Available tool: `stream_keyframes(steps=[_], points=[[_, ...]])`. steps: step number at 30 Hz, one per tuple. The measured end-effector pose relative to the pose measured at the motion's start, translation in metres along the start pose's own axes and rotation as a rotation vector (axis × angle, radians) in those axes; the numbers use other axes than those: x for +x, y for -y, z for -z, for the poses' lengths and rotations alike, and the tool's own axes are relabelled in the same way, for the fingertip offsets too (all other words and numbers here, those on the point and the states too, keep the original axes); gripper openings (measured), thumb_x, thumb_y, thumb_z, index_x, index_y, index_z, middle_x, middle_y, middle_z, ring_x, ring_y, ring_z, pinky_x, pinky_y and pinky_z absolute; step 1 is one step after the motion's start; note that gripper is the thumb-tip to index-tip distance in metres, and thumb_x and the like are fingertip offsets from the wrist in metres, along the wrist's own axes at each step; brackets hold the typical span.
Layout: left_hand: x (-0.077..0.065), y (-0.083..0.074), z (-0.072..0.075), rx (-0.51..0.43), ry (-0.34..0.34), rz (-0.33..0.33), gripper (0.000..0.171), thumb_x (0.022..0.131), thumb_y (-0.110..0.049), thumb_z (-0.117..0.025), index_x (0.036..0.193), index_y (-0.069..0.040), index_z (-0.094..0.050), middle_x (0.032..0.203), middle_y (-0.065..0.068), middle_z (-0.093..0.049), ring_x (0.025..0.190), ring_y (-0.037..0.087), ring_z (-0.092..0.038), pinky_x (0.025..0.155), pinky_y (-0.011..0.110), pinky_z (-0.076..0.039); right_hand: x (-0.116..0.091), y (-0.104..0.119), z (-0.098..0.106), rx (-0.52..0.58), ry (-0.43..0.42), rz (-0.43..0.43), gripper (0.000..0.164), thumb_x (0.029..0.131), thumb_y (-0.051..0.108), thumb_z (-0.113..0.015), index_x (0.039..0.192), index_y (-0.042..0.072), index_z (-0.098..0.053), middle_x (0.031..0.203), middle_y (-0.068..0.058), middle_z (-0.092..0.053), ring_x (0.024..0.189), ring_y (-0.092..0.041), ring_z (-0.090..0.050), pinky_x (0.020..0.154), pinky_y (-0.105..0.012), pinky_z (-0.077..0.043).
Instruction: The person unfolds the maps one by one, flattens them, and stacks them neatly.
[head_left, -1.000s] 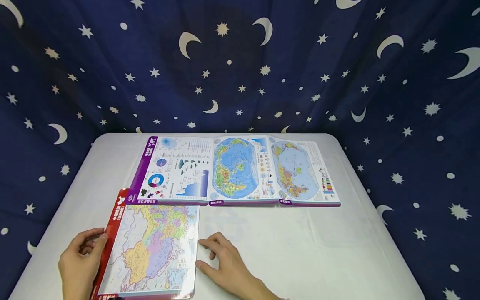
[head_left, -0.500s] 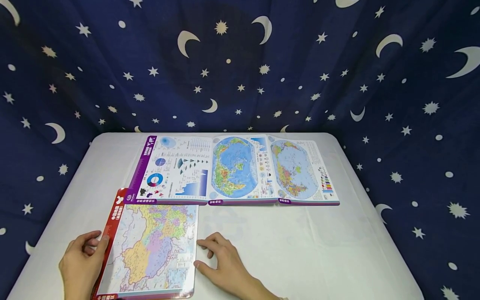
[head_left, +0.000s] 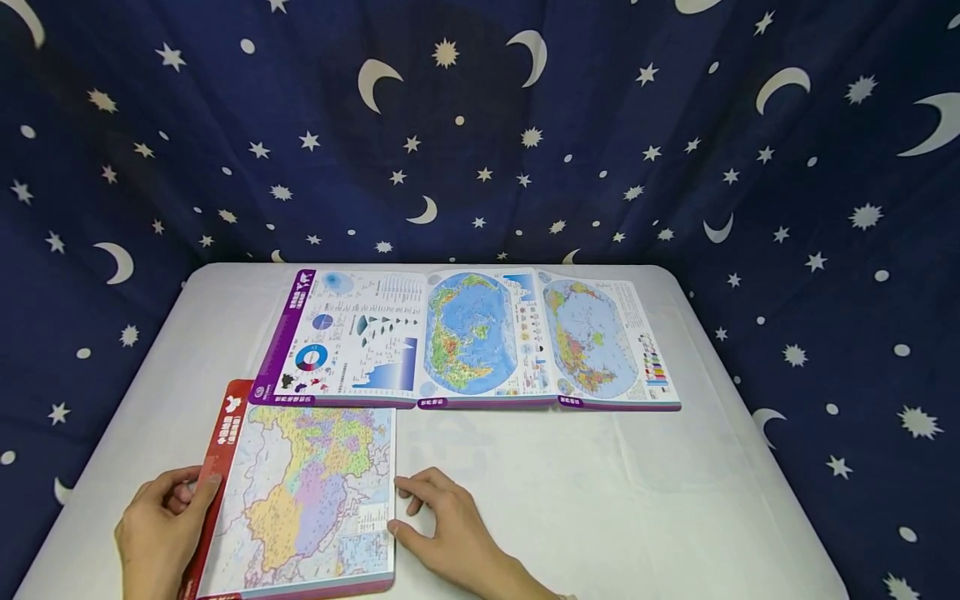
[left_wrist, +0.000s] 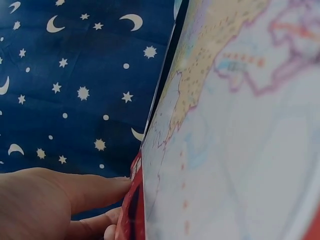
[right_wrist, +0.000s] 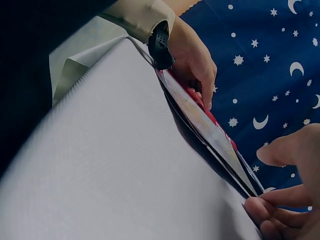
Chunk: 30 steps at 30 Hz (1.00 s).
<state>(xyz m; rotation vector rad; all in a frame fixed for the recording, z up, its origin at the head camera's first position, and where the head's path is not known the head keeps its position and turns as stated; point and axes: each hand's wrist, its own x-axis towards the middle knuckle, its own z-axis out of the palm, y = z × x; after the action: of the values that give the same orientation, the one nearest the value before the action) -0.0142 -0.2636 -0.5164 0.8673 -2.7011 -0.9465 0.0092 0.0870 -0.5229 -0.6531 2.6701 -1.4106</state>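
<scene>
At the near side of the table (head_left: 637,492), the red-edged map (head_left: 300,500) lies face up and serves as landmark. On its left, the left hand (head_left: 159,523) pinches the red strip (head_left: 216,458), thumb on top and fingers at the edge. On its right, the right hand (head_left: 453,527) touches the edge with finger ends; the right wrist view shows the thumb lifted clear, so nothing looks clasped there. That view also shows layers gaping along this side. The step in hand seems to be steadying the folded sheet and working at its loose edge; a firm left pinch and a light right touch that separates one layer should avoid creasing. Beyond it, the purple-edged map (head_left: 476,333) lies spread out, seemingly overlapping its far edge, so sliding it farther could snag. Behind both hangs the starry curtain (head_left: 480,100).
</scene>
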Motion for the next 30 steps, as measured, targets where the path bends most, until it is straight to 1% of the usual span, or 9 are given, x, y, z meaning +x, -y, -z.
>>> stream_keyframes(steps=[3,6,11,14,16,19,23,26,30], points=[[0.001,0.001,0.001,0.013,0.026,0.005,0.039,0.089,-0.032,-0.072,0.115,-0.003,-0.067,0.090,0.009,-0.054,0.072,0.015,-0.043,0.058,0.022,-0.030,0.001,0.000,0.000,0.044,-0.006,0.010,0.043,0.091,0.030,-0.071,0.127,0.009,-0.063,0.109,0.007,-0.065,0.085,-0.001,-0.061,0.080,-0.020,-0.052],[0.002,0.002,0.003,0.015,0.067,0.012,0.039,0.090,-0.031,-0.071,0.115,-0.002,-0.066,0.092,0.010,-0.056,0.072,0.015,-0.046,0.055,0.019,-0.033,0.002,0.000,0.001,0.114,-0.005,0.008,0.039,0.093,0.027,-0.069,0.126,0.009,-0.062,0.105,0.007,-0.068,0.081,0.001,-0.062,0.075,-0.019,-0.053],[0.003,0.003,0.008,0.015,0.166,0.042,0.043,0.091,-0.035,-0.071,0.118,-0.002,-0.062,0.089,0.010,-0.061,0.069,0.012,-0.050,0.052,0.019,-0.038,0.003,-0.001,0.002,0.260,0.024,-0.047,0.037,0.095,0.025,-0.066,0.127,0.009,-0.059,0.097,0.008,-0.072,0.074,0.003,-0.063,0.065,-0.018,-0.053],[0.003,0.006,0.012,0.003,0.229,0.056,0.046,0.092,-0.038,-0.069,0.119,-0.002,-0.060,0.087,0.009,-0.064,0.065,0.011,-0.054,0.050,0.020,-0.044,0.003,0.000,0.002,0.339,0.040,-0.081,0.040,0.095,0.022,-0.068,0.129,0.006,-0.057,0.094,0.005,-0.073,0.069,0.001,-0.063,0.057,-0.018,-0.052],[0.002,0.007,0.014,-0.013,0.260,0.064,0.047,0.093,-0.040,-0.067,0.119,-0.001,-0.059,0.086,0.008,-0.066,0.062,0.011,-0.056,0.049,0.023,-0.048,0.004,0.000,0.002,0.371,0.044,-0.093,0.042,0.093,0.020,-0.069,0.130,0.005,-0.056,0.092,0.002,-0.073,0.065,0.000,-0.063,0.054,-0.018,-0.052],[0.001,0.010,0.016,-0.034,0.290,0.079,0.050,0.094,-0.042,-0.065,0.120,0.000,-0.057,0.081,0.006,-0.068,0.060,0.012,-0.058,0.048,0.026,-0.051,0.004,0.001,0.003,0.377,0.043,-0.099,0.046,0.091,0.018,-0.072,0.132,0.005,-0.055,0.091,0.001,-0.074,0.063,0.000,-0.060,0.053,-0.018,-0.051],[0.001,0.012,0.017,-0.046,0.316,0.102,0.054,0.095,-0.045,-0.063,0.122,0.001,-0.055,0.076,0.005,-0.069,0.057,0.014,-0.062,0.048,0.029,-0.054,0.003,0.001,0.002,0.336,0.042,-0.094,0.048,0.090,0.019,-0.073,0.133,0.008,-0.055,0.088,0.004,-0.074,0.062,0.002,-0.056,0.054,-0.018,-0.051],[0.001,0.013,0.018,-0.060,0.338,0.119,0.058,0.094,-0.049,-0.063,0.124,0.000,-0.054,0.076,0.006,-0.071,0.056,0.017,-0.064,0.048,0.031,-0.055,0.003,0.000,0.002,0.312,0.046,-0.090,0.048,0.090,0.020,-0.073,0.133,0.009,-0.055,0.087,0.006,-0.073,0.062,0.004,-0.055,0.055,-0.017,-0.052],[0.003,0.015,0.019,-0.077,0.381,0.131,0.066,0.092,-0.054,-0.062,0.128,0.000,-0.052,0.079,0.007,-0.073,0.057,0.019,-0.065,0.048,0.032,-0.055,0.003,0.000,0.002,0.319,0.053,-0.101,0.048,0.089,0.019,-0.074,0.133,0.009,-0.055,0.085,0.008,-0.073,0.061,0.004,-0.055,0.055,-0.017,-0.052]])
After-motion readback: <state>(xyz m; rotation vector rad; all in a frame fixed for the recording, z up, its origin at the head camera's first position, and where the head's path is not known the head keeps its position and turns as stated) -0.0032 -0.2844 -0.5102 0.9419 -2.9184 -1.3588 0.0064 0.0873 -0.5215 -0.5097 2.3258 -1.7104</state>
